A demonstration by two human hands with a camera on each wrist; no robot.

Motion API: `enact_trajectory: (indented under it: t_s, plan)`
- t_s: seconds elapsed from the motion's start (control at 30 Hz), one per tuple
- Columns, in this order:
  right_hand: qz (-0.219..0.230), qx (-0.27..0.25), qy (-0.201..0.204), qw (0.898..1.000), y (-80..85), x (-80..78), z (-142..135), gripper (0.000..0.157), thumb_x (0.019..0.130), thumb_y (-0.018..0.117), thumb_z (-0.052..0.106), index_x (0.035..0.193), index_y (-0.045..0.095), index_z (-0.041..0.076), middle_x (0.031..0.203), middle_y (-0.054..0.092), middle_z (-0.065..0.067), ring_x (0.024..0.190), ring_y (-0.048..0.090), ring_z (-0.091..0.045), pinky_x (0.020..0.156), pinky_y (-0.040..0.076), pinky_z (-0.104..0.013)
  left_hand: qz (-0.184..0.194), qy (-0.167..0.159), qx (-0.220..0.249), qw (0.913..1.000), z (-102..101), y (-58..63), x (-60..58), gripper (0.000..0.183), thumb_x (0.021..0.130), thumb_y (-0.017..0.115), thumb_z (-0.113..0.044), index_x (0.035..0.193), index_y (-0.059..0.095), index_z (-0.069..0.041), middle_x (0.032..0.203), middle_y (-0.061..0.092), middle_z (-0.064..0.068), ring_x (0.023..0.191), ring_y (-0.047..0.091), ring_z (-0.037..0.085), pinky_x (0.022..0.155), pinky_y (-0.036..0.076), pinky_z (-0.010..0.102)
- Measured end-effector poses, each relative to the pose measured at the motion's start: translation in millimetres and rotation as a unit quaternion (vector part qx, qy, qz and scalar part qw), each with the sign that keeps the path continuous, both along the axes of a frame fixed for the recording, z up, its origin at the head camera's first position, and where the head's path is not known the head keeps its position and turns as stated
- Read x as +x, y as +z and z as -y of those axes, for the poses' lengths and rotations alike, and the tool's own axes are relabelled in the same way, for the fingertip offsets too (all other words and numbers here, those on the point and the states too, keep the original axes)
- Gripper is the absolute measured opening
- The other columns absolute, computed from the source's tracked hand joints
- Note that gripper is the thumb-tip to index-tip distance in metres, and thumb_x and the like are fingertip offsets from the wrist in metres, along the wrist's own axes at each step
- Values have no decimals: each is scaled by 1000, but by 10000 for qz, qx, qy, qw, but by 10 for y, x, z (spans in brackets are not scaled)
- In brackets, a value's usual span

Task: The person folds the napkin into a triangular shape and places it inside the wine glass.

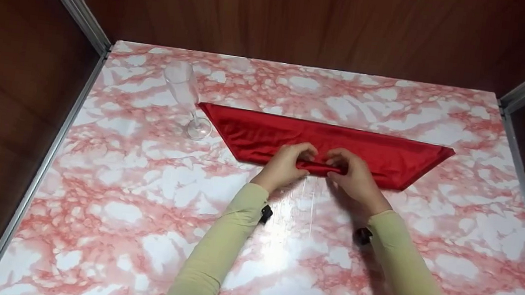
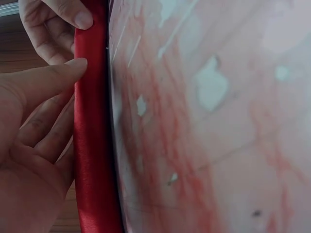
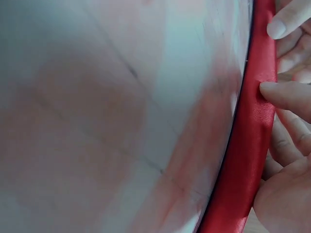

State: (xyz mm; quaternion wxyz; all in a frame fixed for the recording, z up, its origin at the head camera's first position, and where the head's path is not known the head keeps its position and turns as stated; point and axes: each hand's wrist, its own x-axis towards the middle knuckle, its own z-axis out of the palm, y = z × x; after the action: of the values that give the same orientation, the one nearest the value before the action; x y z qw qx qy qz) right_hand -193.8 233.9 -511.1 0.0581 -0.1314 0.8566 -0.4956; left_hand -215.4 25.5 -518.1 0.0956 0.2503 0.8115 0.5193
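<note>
A shiny red cloth napkin (image 1: 264,131) lies on the table, its outline wider at the far edge than at the near one. Both hands are at the middle of its near edge, a small gap apart. With curled fingers and thumb, the left hand (image 1: 285,164) pinches a narrow folded strip (image 2: 92,131) there. Just beside it, the right hand (image 1: 353,176) grips the same strip (image 3: 250,131), its thumb on the near face. Parts of the fingers are hidden behind the cloth in both wrist views.
A clear champagne flute (image 1: 185,84) stands left of the napkin, its foot near the cloth's left side. The table (image 1: 134,212) has a red and white marbled top. Brown wood panels (image 1: 279,14) close off the back and both sides.
</note>
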Motion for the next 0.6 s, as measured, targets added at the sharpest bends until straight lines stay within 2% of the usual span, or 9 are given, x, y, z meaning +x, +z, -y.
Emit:
enact_trajectory:
  t_s: [0.3, 0.43, 0.6]
  plan:
    - [-605, -203, -320, 9975, 28, 37, -2, 36, 81, 64, -14, 114, 61, -1, 99, 67, -14, 96, 61, -24, 86, 45, -32, -164, 117, -421, 9989, 14, -24, -28, 34, 82, 70, 7, 113, 63, -3, 102, 67, 4, 100, 60, 12, 90, 44, 20]
    - [-614, -205, -295, 9975, 31, 66, -9, 36, 81, 66, -11, 115, 61, 0, 100, 67, -11, 98, 60, -21, 89, 44, -32, -271, 149, -498, 9983, 11, -11, -40, 32, 82, 70, 6, 112, 63, -3, 100, 67, 4, 98, 61, 11, 89, 44, 20]
    - [-531, -116, -255, 9982, 9, 80, -33, 39, 80, 69, -12, 116, 61, 0, 102, 67, -12, 102, 59, -23, 96, 41, -39, -346, 114, -615, 9974, 1, 14, -41, 31, 83, 70, 4, 113, 63, -3, 99, 68, 4, 96, 61, 12, 86, 45, 19]
